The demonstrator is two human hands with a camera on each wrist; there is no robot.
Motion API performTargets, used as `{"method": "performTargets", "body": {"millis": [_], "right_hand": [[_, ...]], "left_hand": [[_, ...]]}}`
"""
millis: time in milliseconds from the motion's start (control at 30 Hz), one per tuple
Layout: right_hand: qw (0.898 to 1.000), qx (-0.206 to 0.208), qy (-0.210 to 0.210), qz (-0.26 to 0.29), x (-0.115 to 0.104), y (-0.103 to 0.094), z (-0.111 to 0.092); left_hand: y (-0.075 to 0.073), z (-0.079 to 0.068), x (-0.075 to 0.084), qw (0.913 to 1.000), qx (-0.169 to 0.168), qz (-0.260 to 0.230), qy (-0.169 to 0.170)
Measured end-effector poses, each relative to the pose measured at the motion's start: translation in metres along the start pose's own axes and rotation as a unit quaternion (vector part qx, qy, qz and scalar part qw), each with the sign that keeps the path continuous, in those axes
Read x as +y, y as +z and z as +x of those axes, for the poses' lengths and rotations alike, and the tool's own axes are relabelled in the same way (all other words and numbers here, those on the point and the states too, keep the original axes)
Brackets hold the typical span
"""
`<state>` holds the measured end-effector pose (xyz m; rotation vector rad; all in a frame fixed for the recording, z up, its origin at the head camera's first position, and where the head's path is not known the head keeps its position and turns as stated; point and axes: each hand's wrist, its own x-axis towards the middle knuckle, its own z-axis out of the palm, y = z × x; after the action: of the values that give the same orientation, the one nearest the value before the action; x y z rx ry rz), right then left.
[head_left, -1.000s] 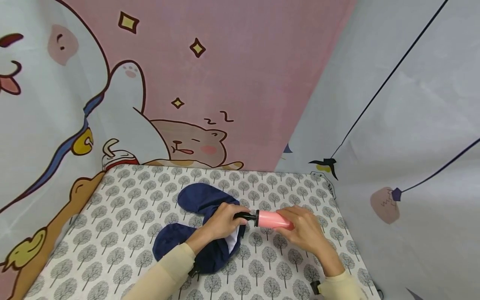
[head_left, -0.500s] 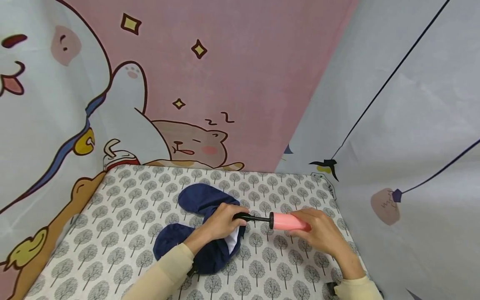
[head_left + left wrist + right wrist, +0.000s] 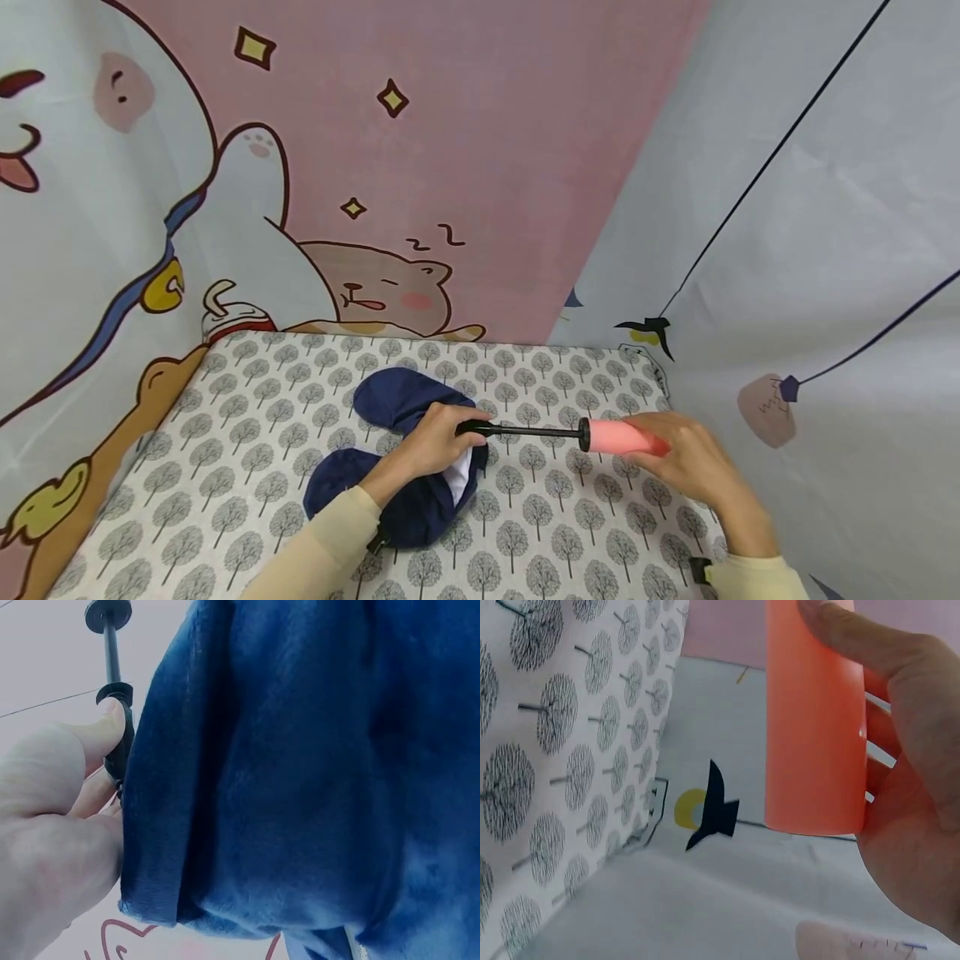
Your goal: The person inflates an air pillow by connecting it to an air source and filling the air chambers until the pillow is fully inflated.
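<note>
A hand air pump with a pink barrel (image 3: 615, 437) lies level over the table, its thin black rod (image 3: 536, 431) drawn well out. My right hand (image 3: 686, 454) grips the barrel, thumb on one side and fingers round the other in the right wrist view. The pump's black end piece (image 3: 118, 761) is pinched between the thumb and fingers of my left hand (image 3: 431, 446), close against the pillow's edge. That navy plush neck pillow (image 3: 397, 400) is U-shaped, limp and creased, with white lining at its right edge. My left forearm and hand cover part of it.
A white cloth with grey tree prints (image 3: 247, 467) covers the table. Behind it hangs a pink cartoon backdrop (image 3: 525, 167), and a pale sheet (image 3: 825, 208) borders the right side, close to my right hand.
My right hand has moved steadily right with the pink barrel, so much more of the black rod shows. The left hand and the pillow stay nearly in place.
</note>
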<state>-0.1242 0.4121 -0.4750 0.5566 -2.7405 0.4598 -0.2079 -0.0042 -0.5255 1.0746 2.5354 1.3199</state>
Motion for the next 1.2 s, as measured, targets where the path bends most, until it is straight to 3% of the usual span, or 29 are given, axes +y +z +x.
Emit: {"method": "performTargets", "body": {"millis": [133,267,533,867,1200], "right_hand": [[1.000,-0.013,-0.016,0.022,-0.018,0.017,0.011],[0.998,0.008,-0.048,0.039,-0.039,0.038,0.024],[0.996,0.043,-0.076,0.003,-0.061,0.055,0.038],[0.997,0.037,-0.062,-0.005,-0.061,0.054,0.041],[0.999,0.020,-0.049,-0.010,-0.046,0.042,0.025]], "left_hand": [[0.004,0.002,0.005,0.9999,-0.012,-0.003,0.007],[0.006,0.003,0.007,0.9999,-0.012,-0.005,0.009],[0.009,0.006,0.008,0.9998,-0.007,-0.007,0.019],[0.013,0.010,0.008,0.9994,-0.004,0.022,0.026],[0.010,0.006,0.008,0.9997,-0.010,0.011,0.020]]}}
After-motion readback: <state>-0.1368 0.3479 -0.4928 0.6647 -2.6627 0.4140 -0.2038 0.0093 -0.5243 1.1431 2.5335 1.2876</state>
